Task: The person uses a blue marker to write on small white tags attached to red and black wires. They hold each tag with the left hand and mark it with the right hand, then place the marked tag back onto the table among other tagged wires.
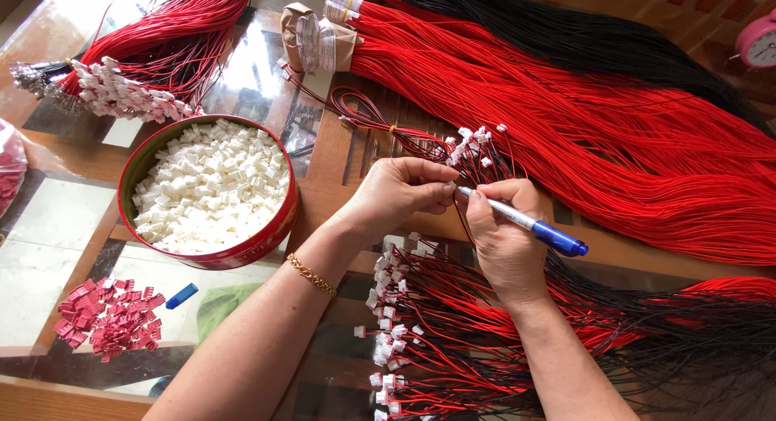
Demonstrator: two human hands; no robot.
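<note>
Between the two hands, right at the middle of the worktop (73,194): a small white connector (449,184), pinched at the tips of the left hand (400,190), fingers closed together on it. Right hand (505,235) wrapped tight round a blue-capped pen (525,224), tip aimed straight at that connector, touching or all but touching. Thin red and black wires (388,130) trailing up from the pinch to a small fan of finished white plugs (473,142).

Best handled slow and square: connector held steady, pen tip pressed in line with the slot rather than at a slant, wire kept straight behind it so nothing kinks. Light pressure, judged by feel.

Nearby: round red tin (279,219) heaped with loose white housings, just left of the left wrist; pile of red housings (109,317) lower left, a blue pen cap (181,296) beside it; long red wire bundles (566,122) and black ones (582,33) across the top right; more finished leads (420,340) under both forearms.

Hard to make out: the connector itself, mostly hidden by fingertips; whether the wire is seated, impossible to tell. Pink clock (760,39) cut off at the right edge, bundles cut off at the frame too.
</note>
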